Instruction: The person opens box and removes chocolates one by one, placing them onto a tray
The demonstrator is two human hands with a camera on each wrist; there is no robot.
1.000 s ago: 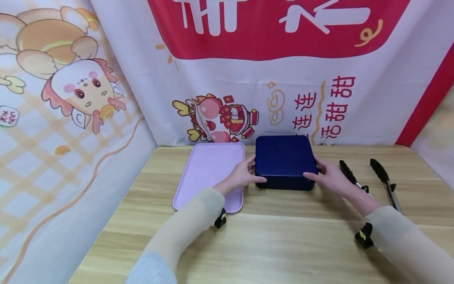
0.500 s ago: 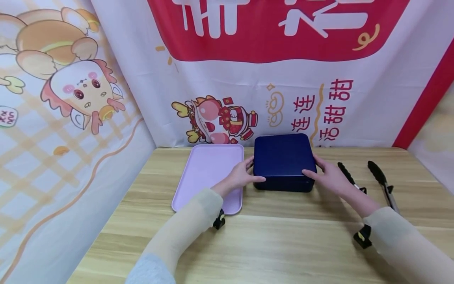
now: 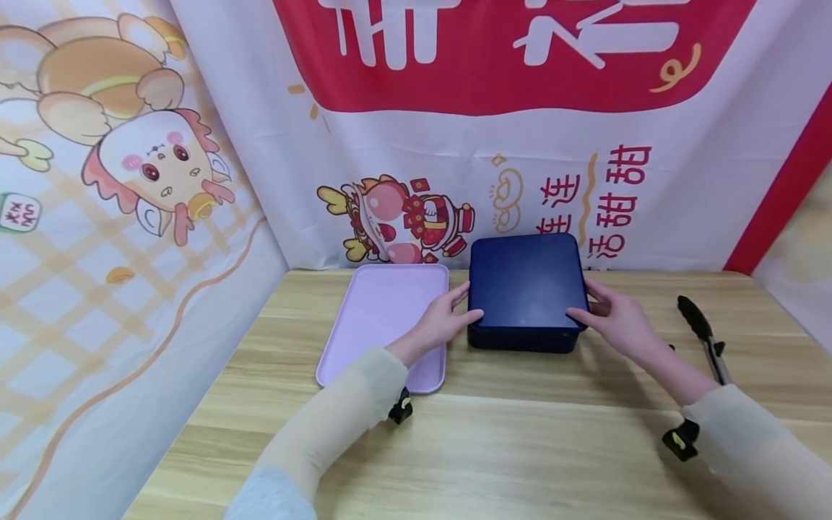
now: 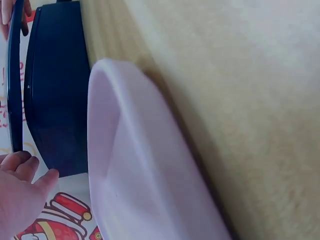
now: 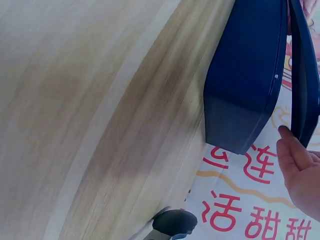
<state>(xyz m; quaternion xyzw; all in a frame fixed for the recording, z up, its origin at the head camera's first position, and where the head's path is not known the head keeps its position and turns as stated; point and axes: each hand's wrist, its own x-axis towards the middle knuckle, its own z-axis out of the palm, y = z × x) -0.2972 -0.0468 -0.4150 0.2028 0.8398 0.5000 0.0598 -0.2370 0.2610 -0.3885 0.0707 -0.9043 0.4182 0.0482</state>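
Note:
A dark blue lid (image 3: 526, 282) is raised off a matching square box (image 3: 523, 341) at the back of the table. My left hand (image 3: 438, 319) grips the lid's left edge, with the thumb on top near the front corner. On the opposite edge my right hand (image 3: 620, 325) holds it in the same way. Both wrist views show a gap between the lid (image 5: 304, 75) and the box (image 4: 55, 100), which stays on the table. What the box contains is hidden.
Left of the box lies a pale purple tray (image 3: 383, 318), under my left forearm. Black-tipped tongs (image 3: 702, 325) lie to the right; a second pair is mostly hidden behind my right arm. A printed cloth (image 3: 403, 152) hangs behind the table.
The lid has risen off the box, both hands lifting it. My right hand has shifted slightly right and now covers the nearer tongs. The tray has not moved.

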